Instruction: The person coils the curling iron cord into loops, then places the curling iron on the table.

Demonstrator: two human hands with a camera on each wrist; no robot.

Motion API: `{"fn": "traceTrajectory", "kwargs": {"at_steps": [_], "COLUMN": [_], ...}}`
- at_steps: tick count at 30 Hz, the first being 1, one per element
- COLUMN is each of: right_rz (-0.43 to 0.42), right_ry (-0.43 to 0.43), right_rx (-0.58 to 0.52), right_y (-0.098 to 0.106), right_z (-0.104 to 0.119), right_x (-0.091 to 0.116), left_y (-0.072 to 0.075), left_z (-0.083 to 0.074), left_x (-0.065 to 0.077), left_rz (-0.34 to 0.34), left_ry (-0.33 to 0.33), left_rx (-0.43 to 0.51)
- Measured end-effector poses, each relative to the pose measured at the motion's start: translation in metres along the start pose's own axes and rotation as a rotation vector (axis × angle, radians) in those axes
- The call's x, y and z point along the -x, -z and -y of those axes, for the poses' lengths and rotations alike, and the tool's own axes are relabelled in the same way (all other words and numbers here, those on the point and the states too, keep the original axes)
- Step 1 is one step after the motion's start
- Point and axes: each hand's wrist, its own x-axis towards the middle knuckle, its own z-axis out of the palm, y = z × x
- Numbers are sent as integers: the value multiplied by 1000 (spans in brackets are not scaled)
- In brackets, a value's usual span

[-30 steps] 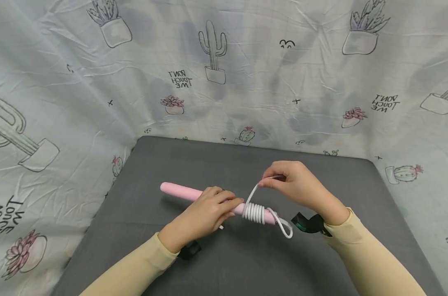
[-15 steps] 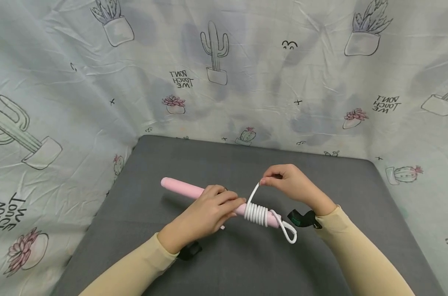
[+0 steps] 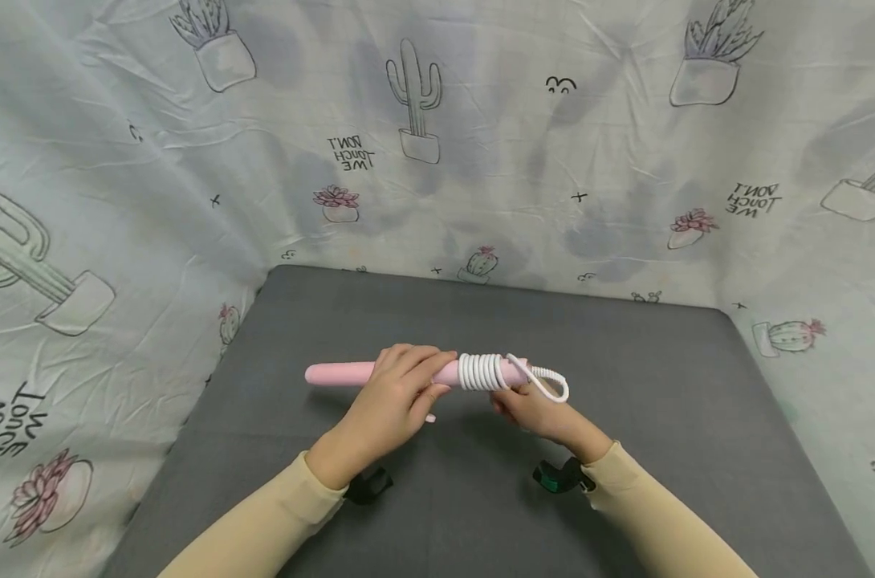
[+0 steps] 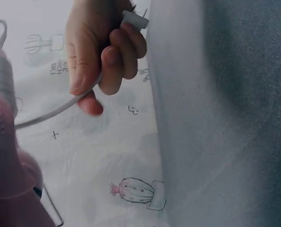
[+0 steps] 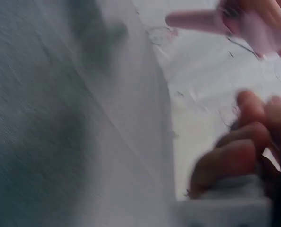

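A pink curling iron (image 3: 336, 374) is held nearly level above the table, my left hand (image 3: 394, 389) gripping it around the middle from above. Several turns of white cord (image 3: 481, 372) wrap tightly round its right-hand part, and a loose loop hangs at that end. My right hand (image 3: 542, 413) is under the wrapped end, its fingers partly hidden by the iron in the head view. In the left wrist view the right hand (image 4: 100, 52) pinches the free cord (image 4: 53, 113) between thumb and forefinger. The white plug (image 4: 134, 20), prongs showing, sits in its curled other fingers.
The dark grey table (image 3: 322, 313) spreads beneath both hands. A pale curtain (image 3: 495, 160) printed with cactus drawings surrounds it at the back and sides. Dark wrist mounts (image 3: 562, 475) sit below both wrists.
My right hand has swung from above and behind the iron down under its wrapped end, taking the free cord along. The iron's right end has risen, so it now lies level.
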Motion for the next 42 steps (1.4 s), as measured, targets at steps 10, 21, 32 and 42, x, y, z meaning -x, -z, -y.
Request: {"fn": "traceTrajectory", "kwargs": {"at_steps": [10, 21, 32, 42], "right_rz": [-159, -128, -25, 267], "right_ry": [80, 170, 379, 239], "right_rx": [176, 585, 831, 578], "right_y": [-49, -67, -41, 12], "right_z": [2, 47, 105, 136], "right_x": [10, 31, 41, 14], "left_y": [-1, -5, -17, -24], "left_z": [7, 17, 17, 7], "left_x": [-3, -1, 10, 18], "left_rz": [-119, -93, 28, 173], "left_ry": [134, 179, 42, -163], "left_rx": [-8, -152, -305, -206]}}
